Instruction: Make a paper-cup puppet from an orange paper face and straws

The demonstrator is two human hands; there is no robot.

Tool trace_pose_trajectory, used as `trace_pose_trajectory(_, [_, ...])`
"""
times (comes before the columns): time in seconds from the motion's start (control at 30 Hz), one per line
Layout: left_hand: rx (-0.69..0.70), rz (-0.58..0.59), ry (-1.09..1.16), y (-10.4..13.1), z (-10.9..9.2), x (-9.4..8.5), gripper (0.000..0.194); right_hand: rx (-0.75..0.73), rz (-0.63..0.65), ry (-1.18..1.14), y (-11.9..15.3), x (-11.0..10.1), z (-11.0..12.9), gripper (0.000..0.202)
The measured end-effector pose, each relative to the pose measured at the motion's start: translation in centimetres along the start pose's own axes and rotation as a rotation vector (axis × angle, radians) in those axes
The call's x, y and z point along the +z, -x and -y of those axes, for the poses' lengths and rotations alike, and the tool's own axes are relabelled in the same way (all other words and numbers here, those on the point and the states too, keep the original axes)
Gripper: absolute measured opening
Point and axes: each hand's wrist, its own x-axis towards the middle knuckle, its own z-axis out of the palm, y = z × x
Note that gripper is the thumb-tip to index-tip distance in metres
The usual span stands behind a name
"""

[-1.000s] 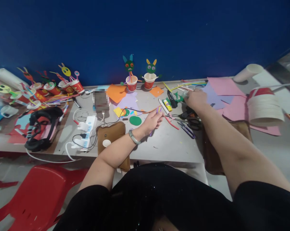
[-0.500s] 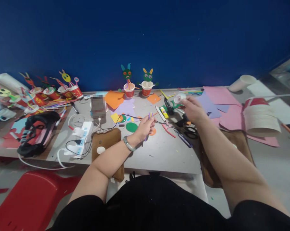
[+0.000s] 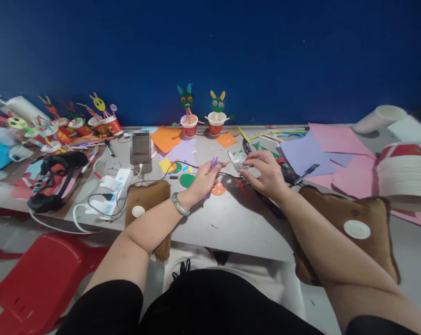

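Clamping fingers of left hand [image 3: 203, 182] on purple strips [image 3: 214, 162] and of right hand [image 3: 265, 176] on tape roll [image 3: 238, 162], apparently readying tape, probably calling next for peeling some free

Blue wall [image 3: 210, 56]: we see it dim, darkening toward the upper corners.
Grey table [image 3: 227, 228]: we find it moderately bright, softly lit.
Right hand [image 3: 264, 174]: we see soft shadow below it.
White stack [image 3: 405, 179]: we get it blurred, stretched at the edge.
Device [image 3: 140, 148]: we see it pixelated.
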Motion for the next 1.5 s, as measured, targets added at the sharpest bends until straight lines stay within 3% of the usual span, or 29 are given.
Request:
trace_pose_trajectory(0.13, [0.221, 0.022, -0.035, -0.4, 0.8, -0.5, 0.047, -0.096, 0.066, 0.110, 0.2, 0.1, 0.9, 0.016])
trace_pose_trajectory(0.27, [0.269, 0.012, -0.153, -0.7, 0.8, -0.9, 0.064, -0.237, 0.030, 0.142, 0.1, 0.3, 1.6, 0.012])
trace_pose_trajectory(0.37, [0.322, 0.018, -0.235, -0.9, 0.6, -1.0, 0.060, -0.276, 0.001, 0.133, 0.0, 0.4, 1.8, 0.011])
trace_pose_trajectory(0.57, [0.398, 0.017, -0.254, -1.0, 0.7, -1.2, 0.051, -0.207, -0.015, 0.067, 0.1, 0.3, 1.5, 0.014])
trace_pose_trajectory(0.73, [0.335, 0.043, -0.242, -0.9, 1.0, -1.2, 0.058, -0.195, 0.031, 0.013, 0.2, 0.1, 1.7, 0.015])
trace_pose_trajectory(0.9, [0.453, 0.063, -0.273, -0.7, 1.0, -0.8, 0.064, -0.207, 0.049, -0.051, 0.2, 0.2, 2.2, 0.017])
trace_pose_trajectory(1.23, [0.564, 0.029, -0.300, 0.4, 0.9, -0.6, 0.052, 0.002, 0.077, -0.216, 0.2, 0.7, 1.7, 0.028])
trace_pose_trajectory(1.5, [0.621, 0.009, -0.232, -0.4, 0.9, -1.0, 0.056, 0.020, 0.175, -0.332, -0.4, -0.3, 2.8, 0.039])
